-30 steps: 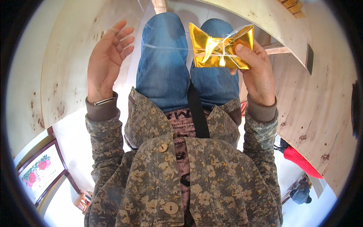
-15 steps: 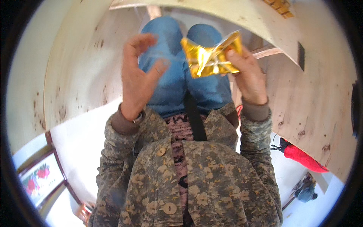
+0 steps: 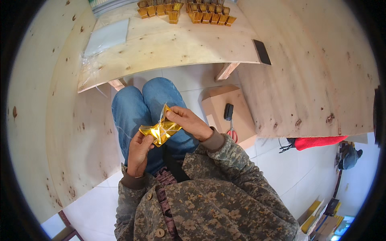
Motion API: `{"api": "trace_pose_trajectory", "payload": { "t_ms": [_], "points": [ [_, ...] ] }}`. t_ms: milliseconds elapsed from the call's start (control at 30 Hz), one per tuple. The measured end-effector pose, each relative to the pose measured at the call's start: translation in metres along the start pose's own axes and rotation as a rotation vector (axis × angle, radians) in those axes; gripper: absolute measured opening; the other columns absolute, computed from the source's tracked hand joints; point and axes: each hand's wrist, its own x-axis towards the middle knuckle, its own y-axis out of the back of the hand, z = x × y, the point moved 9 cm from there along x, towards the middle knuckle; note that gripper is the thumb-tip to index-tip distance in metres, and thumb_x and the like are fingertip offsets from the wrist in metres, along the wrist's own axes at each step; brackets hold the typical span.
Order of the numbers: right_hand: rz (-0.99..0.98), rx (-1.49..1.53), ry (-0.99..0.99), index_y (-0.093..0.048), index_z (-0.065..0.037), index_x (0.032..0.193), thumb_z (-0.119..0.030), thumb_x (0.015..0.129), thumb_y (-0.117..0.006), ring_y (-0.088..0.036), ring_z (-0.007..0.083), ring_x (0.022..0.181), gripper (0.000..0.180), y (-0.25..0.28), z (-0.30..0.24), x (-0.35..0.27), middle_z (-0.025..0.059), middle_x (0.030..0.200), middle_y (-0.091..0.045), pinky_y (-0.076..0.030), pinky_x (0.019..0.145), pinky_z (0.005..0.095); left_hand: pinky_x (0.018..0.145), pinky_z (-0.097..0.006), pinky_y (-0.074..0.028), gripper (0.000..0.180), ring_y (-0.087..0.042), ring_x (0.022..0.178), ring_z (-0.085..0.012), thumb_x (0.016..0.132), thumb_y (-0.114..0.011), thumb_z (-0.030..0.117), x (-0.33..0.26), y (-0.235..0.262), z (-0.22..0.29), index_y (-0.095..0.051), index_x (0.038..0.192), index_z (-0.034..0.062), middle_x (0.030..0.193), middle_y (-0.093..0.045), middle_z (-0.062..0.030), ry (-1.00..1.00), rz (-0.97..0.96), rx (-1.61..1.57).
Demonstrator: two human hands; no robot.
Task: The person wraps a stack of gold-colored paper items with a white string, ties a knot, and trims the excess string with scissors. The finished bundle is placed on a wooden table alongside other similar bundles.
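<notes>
Over my lap, both hands hold a shiny folded gold foil piece (image 3: 160, 133) with pointed corners. Thin, pale string or strip lines cross its front. My left hand (image 3: 138, 153) pinches the lower left end between thumb and fingers. At the upper right corner, my right hand (image 3: 192, 123) grips the foil with the thumb on top. Some fingers of both hands are hidden behind it.
Rows of gold folded pieces (image 3: 207, 14) stand on the wooden table (image 3: 173, 46), with a white sheet (image 3: 107, 37) and a black phone (image 3: 262, 52). A cardboard box (image 3: 241, 106) on the floor carries red-handled scissors (image 3: 232, 134) and a black object (image 3: 228, 112). Plywood panels flank both sides.
My left hand, apart and open before, now pinches the foil. The foil sits lower and farther left in view. The view has shifted, showing more of the table and the box.
</notes>
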Motion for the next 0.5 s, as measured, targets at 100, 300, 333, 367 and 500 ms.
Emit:
{"api": "trace_pose_trajectory", "payload": {
  "t_ms": [100,300,333,367,500],
  "points": [
    [0.091,-0.152,0.048,-0.062,0.001,0.109,-0.04,0.099,-0.059,-0.057,0.0086,0.083,0.043,-0.001,-0.004,-0.001,0.0029,0.092,-0.064,-0.047,0.074,0.0241,0.072,-0.018,-0.048,0.034,-0.061,0.09,-0.0049,0.097,-0.062,0.024,-0.004,0.001,-0.003,-0.057,0.124,0.0039,0.11,-0.065,-0.0016,0.008,0.024,-0.015],
    [0.424,-0.345,0.291,-0.064,0.0,0.108,-0.03,0.095,-0.064,-0.059,0.0118,0.082,0.032,0.04,-0.008,-0.024,0.0053,0.089,-0.067,-0.049,0.075,0.0266,0.074,-0.018,-0.048,0.033,-0.061,0.09,-0.0066,0.1,-0.058,0.027,-0.002,-0.01,-0.004,-0.056,0.124,0.0045,0.111,-0.065,-0.0022,0.063,0.103,0.021],
    [0.451,-0.315,0.335,-0.065,-0.001,0.108,-0.027,0.094,-0.067,-0.06,0.0106,0.084,0.03,0.059,0.0,-0.029,0.005,0.09,-0.067,-0.049,0.076,0.0264,0.075,-0.018,-0.049,0.034,-0.061,0.091,-0.0067,0.1,-0.058,0.028,-0.002,-0.011,-0.005,-0.056,0.125,0.0045,0.111,-0.065,-0.0022,0.091,0.133,0.022],
    [0.516,-0.385,0.342,-0.066,-0.001,0.107,-0.023,0.093,-0.068,-0.06,0.0099,0.084,0.027,0.083,0.014,-0.034,0.0043,0.089,-0.067,-0.049,0.076,0.0259,0.075,-0.018,-0.049,0.035,-0.061,0.091,-0.0068,0.1,-0.057,0.029,-0.002,-0.012,-0.007,-0.056,0.125,0.0045,0.111,-0.064,-0.0022,0.12,0.161,0.025],
    [0.958,-0.661,0.187,-0.068,-0.003,0.097,-0.016,0.089,-0.065,-0.068,0.0281,0.075,0.016,0.219,0.11,-0.078,0.0173,0.083,-0.068,-0.054,0.068,0.0369,0.081,-0.021,-0.048,0.04,-0.06,0.098,-0.0088,0.1,-0.057,0.033,-0.002,-0.018,-0.019,-0.055,0.126,0.0028,0.112,-0.064,-0.0033,0.247,0.164,-0.041]
  ]
}}
